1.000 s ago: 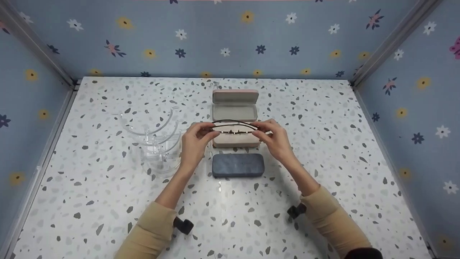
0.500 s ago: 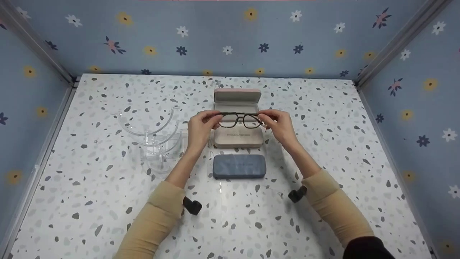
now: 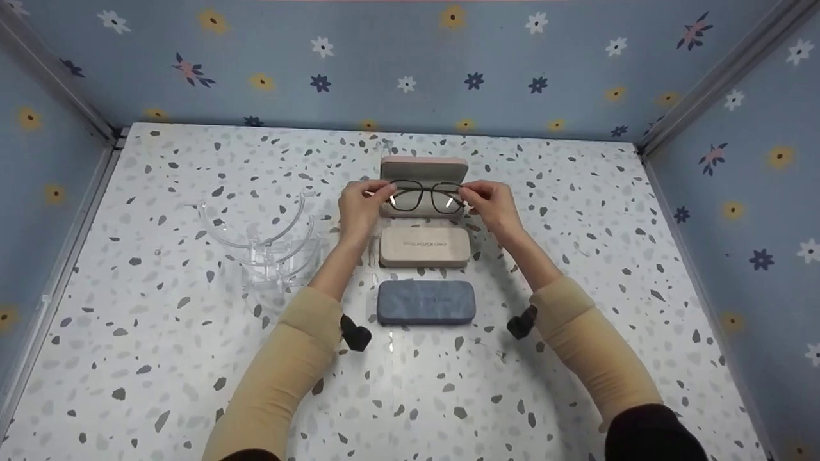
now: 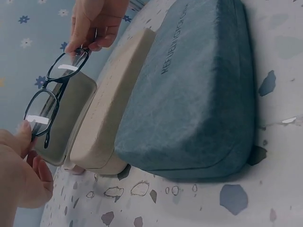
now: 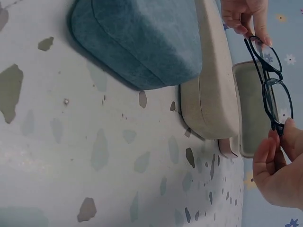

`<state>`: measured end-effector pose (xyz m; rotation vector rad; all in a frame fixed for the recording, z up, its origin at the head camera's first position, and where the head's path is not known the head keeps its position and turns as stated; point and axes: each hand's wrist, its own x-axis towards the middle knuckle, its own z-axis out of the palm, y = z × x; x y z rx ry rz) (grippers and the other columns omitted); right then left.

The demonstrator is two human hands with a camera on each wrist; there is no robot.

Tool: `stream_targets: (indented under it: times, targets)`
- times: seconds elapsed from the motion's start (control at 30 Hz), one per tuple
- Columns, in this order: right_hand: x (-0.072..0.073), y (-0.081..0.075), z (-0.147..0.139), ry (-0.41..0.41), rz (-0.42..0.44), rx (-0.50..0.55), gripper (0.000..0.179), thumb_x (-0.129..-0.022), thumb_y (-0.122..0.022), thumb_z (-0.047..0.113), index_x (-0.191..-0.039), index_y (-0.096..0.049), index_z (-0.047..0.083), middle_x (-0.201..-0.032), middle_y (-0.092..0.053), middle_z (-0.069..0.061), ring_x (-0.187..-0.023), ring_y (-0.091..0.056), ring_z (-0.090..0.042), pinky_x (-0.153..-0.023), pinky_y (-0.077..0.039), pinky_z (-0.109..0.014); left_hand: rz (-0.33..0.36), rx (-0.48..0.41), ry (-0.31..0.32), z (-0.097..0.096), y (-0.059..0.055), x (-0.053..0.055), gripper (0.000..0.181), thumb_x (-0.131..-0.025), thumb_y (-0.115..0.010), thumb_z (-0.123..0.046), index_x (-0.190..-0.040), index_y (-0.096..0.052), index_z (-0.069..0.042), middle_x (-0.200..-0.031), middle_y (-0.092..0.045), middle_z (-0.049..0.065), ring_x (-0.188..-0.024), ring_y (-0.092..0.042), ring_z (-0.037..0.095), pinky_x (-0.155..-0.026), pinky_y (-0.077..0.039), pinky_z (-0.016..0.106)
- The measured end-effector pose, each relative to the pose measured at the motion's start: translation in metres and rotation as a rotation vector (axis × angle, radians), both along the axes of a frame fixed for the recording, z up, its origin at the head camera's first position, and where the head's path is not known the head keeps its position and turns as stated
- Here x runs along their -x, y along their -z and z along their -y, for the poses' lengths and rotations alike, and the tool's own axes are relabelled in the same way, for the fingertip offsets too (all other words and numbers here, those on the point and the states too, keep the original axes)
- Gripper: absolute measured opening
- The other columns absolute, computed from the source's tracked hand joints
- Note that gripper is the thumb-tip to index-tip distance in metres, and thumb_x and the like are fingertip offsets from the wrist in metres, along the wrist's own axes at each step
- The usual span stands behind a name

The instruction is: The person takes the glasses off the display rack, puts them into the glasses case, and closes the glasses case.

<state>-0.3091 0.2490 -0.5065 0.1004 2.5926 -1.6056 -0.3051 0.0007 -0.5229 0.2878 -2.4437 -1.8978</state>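
A pair of black-framed eyeglasses (image 3: pixel 426 189) is held level between both hands, lenses facing me. My left hand (image 3: pixel 359 211) pinches its left end with thumb and fingers, and my right hand (image 3: pixel 493 208) pinches the right end. In the left wrist view the glasses (image 4: pixel 62 80) have their temples folded behind the lenses. They overlap an open glasses case (image 3: pixel 424 169) in the head view, a pink one with a grey lining and its lid raised at the back. Directly in front of it lies a closed beige glasses case (image 3: pixel 425 248).
Nearest me in the row of cases is a closed blue glasses case (image 3: pixel 426 303). Clear acrylic display stands (image 3: pixel 269 256) with curved arms are left of my left forearm. Flower-patterned panels (image 3: pixel 410 57) wall in the speckled white table (image 3: pixel 410 410) at the back and sides.
Both hands have carried the eyeglasses away from me, from over the beige case to over the open case. The frame has tipped from edge-on to lenses facing me.
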Motion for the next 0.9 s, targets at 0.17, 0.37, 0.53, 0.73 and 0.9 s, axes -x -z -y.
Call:
stream_targets:
  times: [0.17, 0.37, 0.53, 0.73, 0.9]
  targets:
    - [0.010, 0.004, 0.003, 0.019, 0.008, -0.088, 0.029, -0.101, -0.067, 0.025, -0.118, -0.075, 0.002, -0.114, -0.073, -0.014, -0.092, -0.062, -0.006, -0.086, -0.056, -0.025, 0.032, 0.042, 0.007, 0.001, 0.004, 0.006, 0.029, -0.094, -0.076, -0.029, -0.114, -0.079, -0.008, -0.119, -0.067, 0.012, -0.099, -0.053, 0.016, -0.083, -0.044, 0.023]
    - [0.020, 0.012, 0.005, 0.031, 0.034, -0.112, 0.029, -0.101, -0.067, 0.027, -0.116, -0.076, 0.003, -0.114, -0.074, -0.014, -0.097, -0.065, -0.013, -0.088, -0.055, -0.027, 0.030, 0.068, 0.030, 0.004, 0.012, 0.016, 0.027, -0.096, -0.075, -0.026, -0.114, -0.079, -0.008, -0.121, -0.072, 0.013, -0.110, -0.062, 0.023, -0.094, -0.049, 0.029]
    - [0.026, 0.018, 0.008, 0.022, 0.077, -0.132, 0.029, -0.102, -0.067, 0.028, -0.118, -0.076, 0.006, -0.115, -0.074, -0.011, -0.098, -0.066, -0.012, -0.092, -0.057, -0.028, 0.046, 0.101, 0.025, 0.006, 0.020, 0.022, 0.023, -0.096, -0.075, -0.025, -0.112, -0.080, -0.009, -0.113, -0.079, 0.009, -0.098, -0.069, 0.018, -0.078, -0.048, 0.020]
    - [0.031, 0.026, 0.006, 0.017, 0.086, -0.125, 0.027, -0.101, -0.068, 0.025, -0.116, -0.076, 0.004, -0.113, -0.076, -0.013, -0.091, -0.065, -0.008, -0.081, -0.054, -0.021, 0.041, 0.138, 0.046, 0.004, 0.024, 0.026, 0.021, -0.097, -0.073, -0.021, -0.113, -0.079, -0.008, -0.112, -0.079, 0.010, -0.100, -0.075, 0.021, -0.086, -0.058, 0.027]
    - [0.032, 0.030, 0.003, 0.010, 0.076, -0.167, 0.025, -0.101, -0.068, 0.025, -0.115, -0.077, 0.006, -0.110, -0.076, -0.011, -0.088, -0.063, -0.008, -0.077, -0.050, -0.018, 0.024, 0.204, 0.053, 0.001, 0.028, 0.029, 0.019, -0.095, -0.075, -0.020, -0.111, -0.080, -0.009, -0.112, -0.078, 0.011, -0.104, -0.072, 0.023, -0.094, -0.056, 0.033]
